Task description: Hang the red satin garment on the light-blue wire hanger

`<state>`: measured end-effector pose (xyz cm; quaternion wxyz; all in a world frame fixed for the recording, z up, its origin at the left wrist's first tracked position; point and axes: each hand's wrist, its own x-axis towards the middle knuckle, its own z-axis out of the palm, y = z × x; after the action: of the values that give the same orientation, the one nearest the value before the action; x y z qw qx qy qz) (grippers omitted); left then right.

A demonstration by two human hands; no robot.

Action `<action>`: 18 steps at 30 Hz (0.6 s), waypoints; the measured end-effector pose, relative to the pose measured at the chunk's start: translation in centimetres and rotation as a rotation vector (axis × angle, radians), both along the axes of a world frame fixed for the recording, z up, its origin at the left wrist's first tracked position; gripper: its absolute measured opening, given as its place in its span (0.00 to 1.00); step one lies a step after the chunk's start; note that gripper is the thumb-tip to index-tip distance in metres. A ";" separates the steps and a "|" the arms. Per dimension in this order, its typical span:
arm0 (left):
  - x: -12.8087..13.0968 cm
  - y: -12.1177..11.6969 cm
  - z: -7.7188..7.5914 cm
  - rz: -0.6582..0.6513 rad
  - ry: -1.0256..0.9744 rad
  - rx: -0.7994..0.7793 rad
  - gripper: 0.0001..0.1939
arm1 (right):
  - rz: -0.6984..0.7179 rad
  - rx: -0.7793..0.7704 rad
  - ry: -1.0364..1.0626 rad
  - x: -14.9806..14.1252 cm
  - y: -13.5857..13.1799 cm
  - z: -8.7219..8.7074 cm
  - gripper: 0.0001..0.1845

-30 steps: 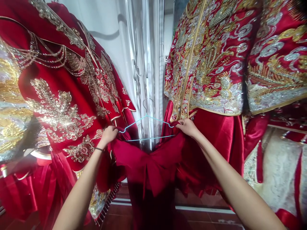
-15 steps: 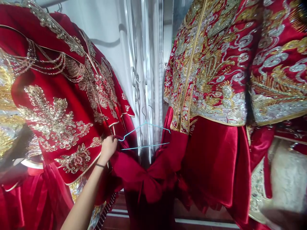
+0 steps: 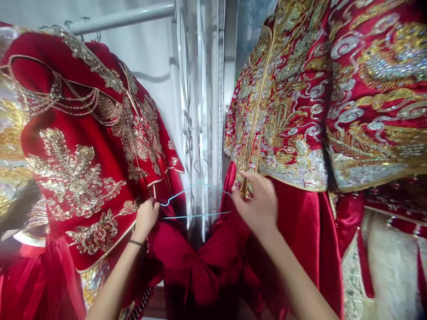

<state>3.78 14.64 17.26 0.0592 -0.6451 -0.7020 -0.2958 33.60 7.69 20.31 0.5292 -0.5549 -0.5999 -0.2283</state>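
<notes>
A dark red dress (image 3: 210,253) with a large bow across its front hangs from a light blue hanger (image 3: 196,217) in the middle of the head view. My left hand (image 3: 147,218), with a dark band at the wrist, is closed on the dress's left shoulder at the hanger's end. At the opposite end, my right hand (image 3: 258,202) is slightly blurred, its thumb and forefinger apart beside the hanger tip and the dress's right shoulder. Whether its fingertips touch the cloth is unclear.
Red jackets with silver beading (image 3: 76,173) hang close on the left from a white rail (image 3: 126,20). Heavily embroidered red and gold jackets (image 3: 283,102) crowd the right, above a red satin skirt (image 3: 307,235). White scrolled metal uprights (image 3: 201,89) stand behind the hanger.
My right hand has come into view from the lower right and reached the hanger's right end. My left hand keeps its grip, and the dress sits slightly lower and further left in view.
</notes>
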 end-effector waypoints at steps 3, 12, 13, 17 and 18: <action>0.1 -0.2 -0.1 0.017 -0.019 0.016 0.15 | -0.154 -0.401 0.069 -0.6 2.4 -2.6 0.30; 0.0 -1.3 0.4 0.024 -0.004 0.013 0.16 | 0.094 -0.739 -0.065 4.4 3.5 -3.6 0.31; 0.0 -1.4 0.4 0.024 -0.006 0.014 0.16 | 0.100 -0.753 -0.078 4.7 3.6 -3.3 0.30; 0.0 -1.4 0.5 0.032 -0.010 0.006 0.16 | 0.112 -0.746 -0.088 4.7 4.1 -3.1 0.25; -0.1 -1.4 0.5 0.034 -0.010 0.006 0.16 | 0.106 -0.740 -0.094 4.6 4.2 -3.3 0.25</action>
<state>3.73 13.23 17.76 0.0627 -0.6316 -0.7122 -0.2999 38.18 11.92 17.05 0.2758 -0.6656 -0.6934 0.0064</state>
